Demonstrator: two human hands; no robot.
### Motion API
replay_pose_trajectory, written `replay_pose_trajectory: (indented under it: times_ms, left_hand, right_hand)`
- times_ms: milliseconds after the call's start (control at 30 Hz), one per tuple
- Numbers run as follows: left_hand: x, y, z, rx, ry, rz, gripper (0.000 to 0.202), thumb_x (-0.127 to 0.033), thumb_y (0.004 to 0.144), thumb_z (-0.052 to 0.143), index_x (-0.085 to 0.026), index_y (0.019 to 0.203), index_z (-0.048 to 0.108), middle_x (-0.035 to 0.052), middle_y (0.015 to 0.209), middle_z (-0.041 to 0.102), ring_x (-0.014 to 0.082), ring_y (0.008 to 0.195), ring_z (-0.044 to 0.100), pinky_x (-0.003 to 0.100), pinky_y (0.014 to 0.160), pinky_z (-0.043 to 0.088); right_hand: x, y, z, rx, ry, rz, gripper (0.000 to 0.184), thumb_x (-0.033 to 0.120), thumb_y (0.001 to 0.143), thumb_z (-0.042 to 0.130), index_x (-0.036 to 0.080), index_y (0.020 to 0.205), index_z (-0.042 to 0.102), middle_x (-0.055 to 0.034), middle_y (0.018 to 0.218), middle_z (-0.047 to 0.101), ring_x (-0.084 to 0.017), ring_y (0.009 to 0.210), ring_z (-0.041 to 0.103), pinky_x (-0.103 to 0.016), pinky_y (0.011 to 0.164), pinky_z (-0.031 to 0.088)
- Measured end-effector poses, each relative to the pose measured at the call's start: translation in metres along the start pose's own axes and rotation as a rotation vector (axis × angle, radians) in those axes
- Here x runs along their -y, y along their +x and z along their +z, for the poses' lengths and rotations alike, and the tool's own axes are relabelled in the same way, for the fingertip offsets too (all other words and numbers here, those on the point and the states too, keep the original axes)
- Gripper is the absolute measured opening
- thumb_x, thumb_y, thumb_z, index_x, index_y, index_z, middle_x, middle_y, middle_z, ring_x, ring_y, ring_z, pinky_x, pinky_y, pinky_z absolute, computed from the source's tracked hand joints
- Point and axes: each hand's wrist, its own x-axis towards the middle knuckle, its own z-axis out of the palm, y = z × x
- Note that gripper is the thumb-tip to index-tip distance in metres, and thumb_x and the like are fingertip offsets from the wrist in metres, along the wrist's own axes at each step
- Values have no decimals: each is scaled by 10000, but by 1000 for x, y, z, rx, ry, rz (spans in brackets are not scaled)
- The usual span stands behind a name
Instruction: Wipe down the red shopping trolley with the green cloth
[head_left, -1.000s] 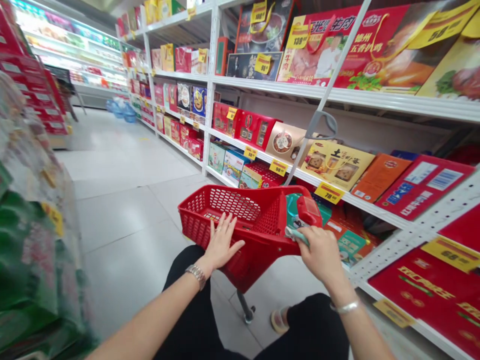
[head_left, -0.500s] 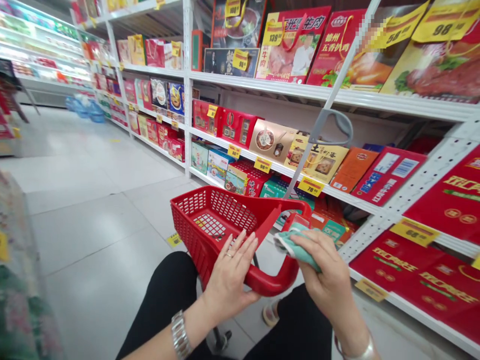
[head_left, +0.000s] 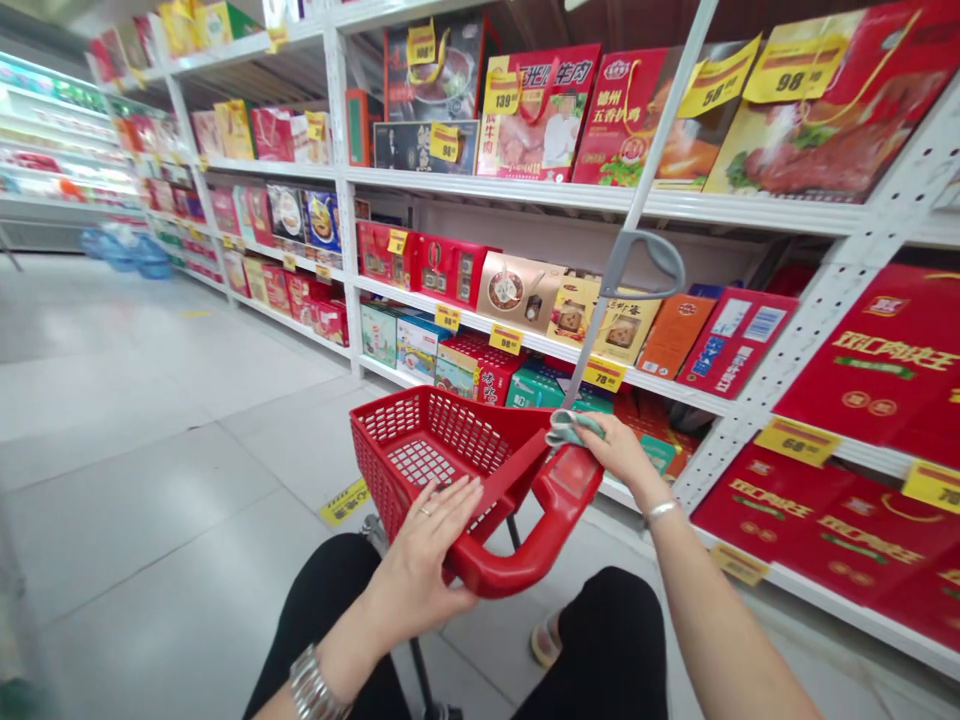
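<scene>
- right fingers (head_left: 616, 432): curled, half closed, pinching a crumpled pale teal cloth (head_left: 571, 428) against the top of the glossy red plastic basket handle (head_left: 559, 490);
- left fingers (head_left: 450, 510): spread nearly flat, open, holding nothing, pressed on the handle's near side; thin metal ring (head_left: 426, 510) on one finger;
- red plastic mesh shopping basket (head_left: 397, 470): tilted, just above black trousers (head_left: 611, 640);
- grey plastic loop grip (head_left: 645, 262) on a slim pole, rising behind the basket;
- white metal shelving (head_left: 487, 182) with colourful boxed gift sets (head_left: 517, 290) to the right;
- risk: the cloth could slip if the pinch loosens; the basket could tip if the left hand lifts; swinging right could catch low boxes
</scene>
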Motion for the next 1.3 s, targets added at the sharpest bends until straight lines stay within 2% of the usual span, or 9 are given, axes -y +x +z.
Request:
replay_pose_trajectory:
  times_ms: [100, 200, 367, 467, 633, 833, 933, 1067, 1300]
  left_hand:
    - [12, 3, -10, 49, 44, 0, 976, -227, 635, 687, -236, 1551, 349, 141, 1455, 576, 334, 1369, 516, 623, 1222, 219]
    - [27, 2, -20, 97, 89, -26, 967, -258, 659, 697, -251, 1555, 335, 138, 1456, 574, 349, 1405, 467, 662, 1225, 99]
    - [44, -9, -34, 111, 152, -196, 1093, -405, 749, 723, -224, 1615, 82, 188, 1565, 424, 368, 1469, 355, 680, 1199, 171]
    - [42, -7, -47, 94, 156, -211, 1145, -546, 790, 697, -228, 1613, -33, 188, 1616, 325, 365, 1476, 345, 653, 1195, 233]
    - [32, 15, -54, 85, 224, -158, 772, -554, 990, 371, -242, 1617, 46, 139, 1622, 339, 289, 1502, 315, 565, 1215, 252]
    - [27, 26, -31, 35, 453, -180, 970, -788, 867, 379, -97, 1547, 350, 248, 1537, 436, 415, 1443, 387, 659, 1185, 217]
    - [34, 22, -35, 50, 515, -217, 960, -786, 870, 371, -64, 1501, 428, 254, 1512, 467, 407, 1422, 425, 623, 1180, 256]
    - [50, 18, -49, 77, 497, -217, 795, -687, 928, 379, -103, 1453, 507, 209, 1472, 532, 350, 1386, 490, 569, 1192, 270]
    - [67, 27, -59, 89, 434, -240, 564, -519, 968, 398, -175, 1361, 611, 157, 1403, 612, 344, 1390, 489, 658, 1211, 130]
  right_hand:
    - [-18, 16, 5, -20, -72, 75, 210, 299, 869, 543, 215, 803, 724, -41, 840, 752, -208, 844, 652, -304, 836, 462]
    - [-20, 14, 13, -92, -68, 93, 192, 296, 858, 548, 211, 796, 709, -51, 852, 743, -216, 859, 633, -319, 855, 448]
    - [-1, -8, 33, -293, 14, 129, 237, 339, 897, 500, 211, 906, 700, -90, 943, 735, -251, 948, 617, -379, 895, 450]
    - [21, -20, 42, -411, 99, 115, 243, 364, 903, 505, 214, 885, 695, -89, 905, 727, -257, 921, 606, -390, 890, 443]
    - [72, -43, 50, -469, 126, 83, 222, 341, 938, 513, 216, 948, 697, -89, 930, 721, -258, 918, 585, -398, 872, 421]
    - [147, -64, 67, -380, 152, -257, 251, 171, 904, 553, 241, 1119, 663, -62, 1081, 707, -244, 1039, 562, -435, 990, 366]
    - [162, -59, 71, -350, 113, -323, 313, 141, 871, 588, 238, 1162, 655, -54, 1126, 701, -249, 1080, 535, -448, 1032, 331]
    - [144, -50, 63, -333, 89, -246, 258, 149, 879, 578, 229, 1100, 683, -61, 1075, 711, -239, 1030, 559, -403, 949, 369]
    - [69, -28, 40, -221, 28, -35, 167, 255, 906, 553, 219, 903, 716, -64, 882, 717, -239, 884, 586, -339, 812, 404]
